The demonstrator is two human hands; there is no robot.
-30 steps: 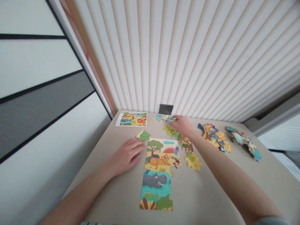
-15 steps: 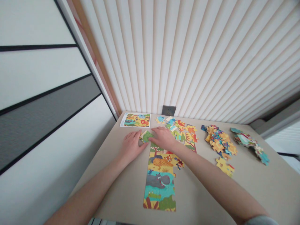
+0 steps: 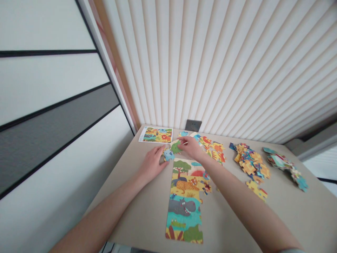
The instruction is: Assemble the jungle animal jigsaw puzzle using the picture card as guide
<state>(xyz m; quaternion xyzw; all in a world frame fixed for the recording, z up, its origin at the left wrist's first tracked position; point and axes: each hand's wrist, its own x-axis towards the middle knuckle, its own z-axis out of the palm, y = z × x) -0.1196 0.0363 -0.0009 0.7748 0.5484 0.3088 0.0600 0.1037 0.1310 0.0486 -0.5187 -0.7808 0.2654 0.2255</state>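
An assembled strip of jigsaw puzzle (image 3: pixel 185 200) lies on the beige table, showing a tree, a leopard and a hippo in water. Just above its top edge, my right hand (image 3: pixel 190 147) pinches a green-topped puzzle piece (image 3: pixel 175 147). My left hand (image 3: pixel 152 164) comes in from the left, its fingertips on a light blue puzzle piece (image 3: pixel 168 155). The two pieces are touching or nearly so. My hands hide part of the table and the pieces beneath them.
A printed picture card (image 3: pixel 157 135) lies at the far edge of the beige table (image 3: pixel 126 200). Loose pieces (image 3: pixel 209 147) spread beyond my right hand, and two piles (image 3: pixel 250 162) (image 3: pixel 285 168) sit to the right. A wall socket (image 3: pixel 193 125) is behind.
My hands have moved closer together above the strip's top edge. The green piece is lifted in my right hand, and a blue piece now sits against it by my left fingers.
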